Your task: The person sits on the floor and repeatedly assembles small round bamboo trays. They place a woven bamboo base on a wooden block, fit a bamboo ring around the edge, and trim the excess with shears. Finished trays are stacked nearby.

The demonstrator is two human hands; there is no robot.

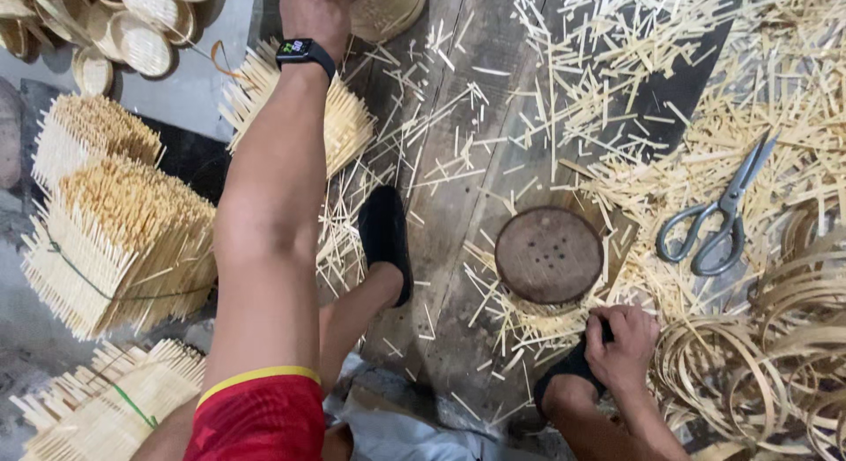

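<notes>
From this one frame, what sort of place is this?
Most likely a small bamboo craft workshop, worked at floor level. Tied bundles of bamboo sticks, coiled bamboo strips and scissors lie among offcuts on wooden boards.

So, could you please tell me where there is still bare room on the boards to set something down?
The barest patch is the dark plank strip between the black slipper and the round wooden disc, with only scattered slivers. Right of the disc is crowded: scissors on heaped bamboo offcuts, coiled strips below. Stick bundles fill the left.
</notes>
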